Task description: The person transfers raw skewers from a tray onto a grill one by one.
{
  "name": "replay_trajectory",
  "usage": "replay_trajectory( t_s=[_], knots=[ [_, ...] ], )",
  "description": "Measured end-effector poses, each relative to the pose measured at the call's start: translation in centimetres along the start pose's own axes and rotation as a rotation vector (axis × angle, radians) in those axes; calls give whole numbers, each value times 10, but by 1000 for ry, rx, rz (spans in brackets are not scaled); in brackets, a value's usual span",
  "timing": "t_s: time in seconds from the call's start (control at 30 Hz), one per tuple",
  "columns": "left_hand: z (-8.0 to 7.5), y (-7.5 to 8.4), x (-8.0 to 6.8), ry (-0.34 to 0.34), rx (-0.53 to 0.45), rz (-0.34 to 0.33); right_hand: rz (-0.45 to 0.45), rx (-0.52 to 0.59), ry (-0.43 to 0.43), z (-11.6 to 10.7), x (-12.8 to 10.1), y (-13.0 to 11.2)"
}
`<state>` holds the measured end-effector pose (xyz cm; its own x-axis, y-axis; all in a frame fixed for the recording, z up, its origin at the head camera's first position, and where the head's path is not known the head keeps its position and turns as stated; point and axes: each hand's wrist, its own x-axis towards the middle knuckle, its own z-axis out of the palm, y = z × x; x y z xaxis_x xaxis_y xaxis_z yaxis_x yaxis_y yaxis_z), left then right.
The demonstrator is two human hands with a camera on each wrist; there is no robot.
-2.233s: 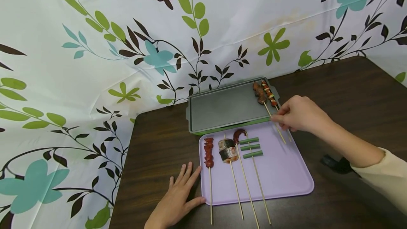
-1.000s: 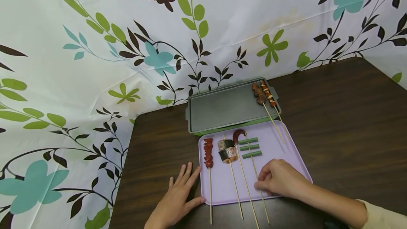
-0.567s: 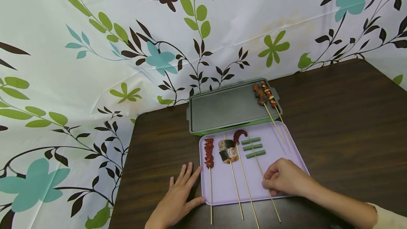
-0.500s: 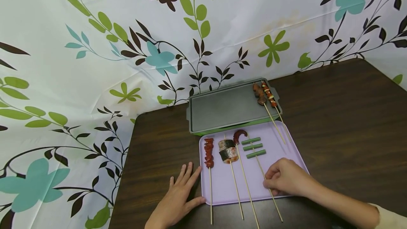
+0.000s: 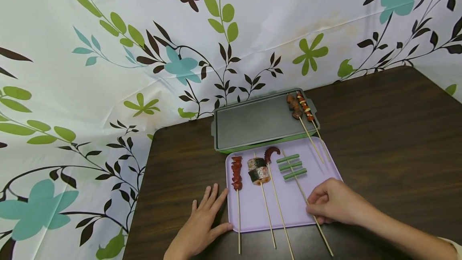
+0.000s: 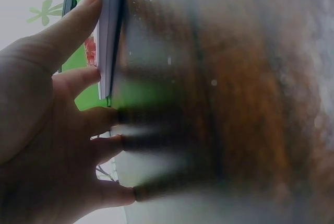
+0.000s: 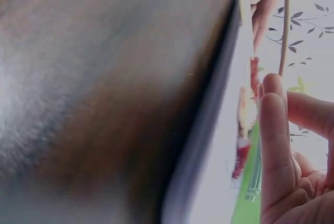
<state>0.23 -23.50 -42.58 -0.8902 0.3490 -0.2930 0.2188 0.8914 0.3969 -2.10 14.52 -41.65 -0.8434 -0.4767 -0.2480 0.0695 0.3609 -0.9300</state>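
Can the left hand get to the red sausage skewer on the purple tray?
Probably yes. The left hand lies flat on the dark wooden table, thumb at the purple plastic tray's edge, and the red sausage skewer lies just beside it with nothing between.

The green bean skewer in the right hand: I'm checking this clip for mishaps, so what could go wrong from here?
The right hand pinches the green bean skewer only at its thin wooden stick, so the three bean pieces could rotate or slide along it. The stick lies at a slant beside the curled red sausage skewer and might knock it. The lilac plastic tray is steadied only by the left hand at its edge and could shift.
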Motion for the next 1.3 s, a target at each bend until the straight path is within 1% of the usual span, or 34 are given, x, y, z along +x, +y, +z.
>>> replay_trajectory(
  t_s=[0.17, 0.23, 0.33, 0.43, 0.67, 0.87, 1.1, 1.3],
  knots=[
    [0, 1, 0, -6, 0, -2, -28, -10, -1, -5, -5, -11],
    [0, 1, 1, -7, 1, -4, -55, -26, 7, -8, -6, -17],
    [0, 1, 1, -7, 2, -4, -83, -50, 18, -13, -4, -28],
    [0, 1, 0, -3, 0, -1, -89, -66, 32, -22, 2, -38],
    [1, 0, -1, 17, -19, 19, -75, -69, 62, -49, 28, -58],
    [0, 0, -1, 17, -14, 19, -29, -95, 85, -67, 57, -67],
    [0, 0, 0, 7, -11, 9, 17, -84, 70, -77, 85, -73],
    [-1, 1, 0, 5, -7, 10, 69, -85, 52, -83, 99, -73]
  ],
)
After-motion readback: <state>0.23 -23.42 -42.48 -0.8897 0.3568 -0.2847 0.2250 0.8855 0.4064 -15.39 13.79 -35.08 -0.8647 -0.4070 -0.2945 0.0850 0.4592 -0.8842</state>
